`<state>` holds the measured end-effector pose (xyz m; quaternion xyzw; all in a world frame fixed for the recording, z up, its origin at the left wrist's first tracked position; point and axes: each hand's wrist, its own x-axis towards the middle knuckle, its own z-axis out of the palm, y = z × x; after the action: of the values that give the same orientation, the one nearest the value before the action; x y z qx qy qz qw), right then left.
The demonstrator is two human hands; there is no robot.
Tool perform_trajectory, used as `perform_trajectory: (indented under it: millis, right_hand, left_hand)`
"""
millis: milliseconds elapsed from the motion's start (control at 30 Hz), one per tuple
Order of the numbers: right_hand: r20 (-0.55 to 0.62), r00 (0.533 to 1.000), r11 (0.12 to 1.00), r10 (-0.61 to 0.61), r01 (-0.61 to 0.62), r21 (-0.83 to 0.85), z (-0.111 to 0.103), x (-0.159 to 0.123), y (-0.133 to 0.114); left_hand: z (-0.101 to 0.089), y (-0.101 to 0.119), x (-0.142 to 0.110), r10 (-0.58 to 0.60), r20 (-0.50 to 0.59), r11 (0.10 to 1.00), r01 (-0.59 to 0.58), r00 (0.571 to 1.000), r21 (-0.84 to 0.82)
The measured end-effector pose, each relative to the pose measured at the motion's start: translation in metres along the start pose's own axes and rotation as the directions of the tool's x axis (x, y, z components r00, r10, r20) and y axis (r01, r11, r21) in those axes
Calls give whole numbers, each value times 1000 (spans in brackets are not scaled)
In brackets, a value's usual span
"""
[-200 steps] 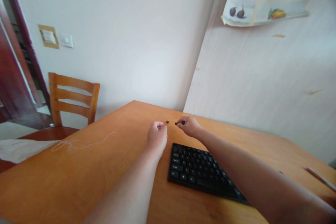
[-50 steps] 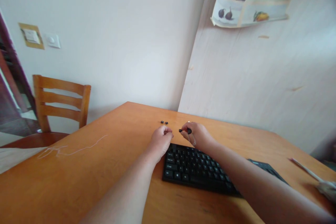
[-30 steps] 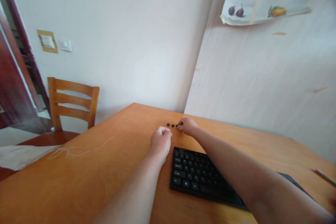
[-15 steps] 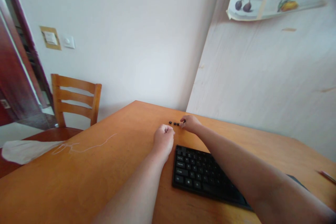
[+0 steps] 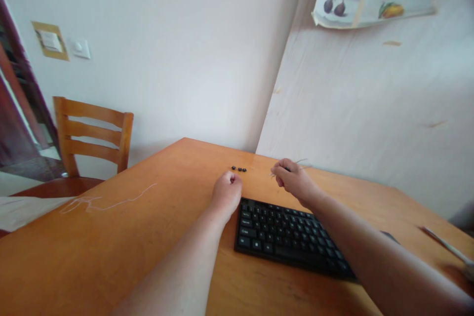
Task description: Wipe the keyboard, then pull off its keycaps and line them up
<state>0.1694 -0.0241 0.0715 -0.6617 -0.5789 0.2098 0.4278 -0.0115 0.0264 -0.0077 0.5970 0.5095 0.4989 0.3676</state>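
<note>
Center frame: right hand [image 5: 291,177] grips wire keycap puller [image 5: 288,169], left hand [image 5: 227,191] clenched, can't tell on what, near three black keycaps [image 5: 240,169].

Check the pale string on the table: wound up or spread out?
Spread out: the string trails loosely across the table, with open loops at one end.

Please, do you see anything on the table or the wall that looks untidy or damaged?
Yes, small things. A pale thread lies loosely tangled at the left of the wooden table. On the wall, the fruit picture sheet has an uneven, curling lower edge, and a tan mark below it looks like surface damage.
</note>
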Motion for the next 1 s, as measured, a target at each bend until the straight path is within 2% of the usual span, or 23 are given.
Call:
perform_trajectory:
  millis: [133,233,400,667,1000]
  right_hand:
    - [145,988,996,46,-57,73,-16,-25,9]
    - [204,977,993,54,-74,90,-21,-37,20]
    - [164,986,996,43,-56,71,-16,-44,31]
    - [154,988,1000,14,-12,-15,-5,-46,25]
    - [109,989,978,-103,120,-171,6,-49,22]
  left_hand:
    - [0,-2,0,37,13,999,-37,999,30]
    - [0,-4,0,59,43,997,-61,997,51]
    - [0,-4,1,80,69,990,-87,994,111]
    - [-1,-5,0,94,83,989,-102,992,107]
    - [0,-4,-2,119,92,979,-132,989,154]
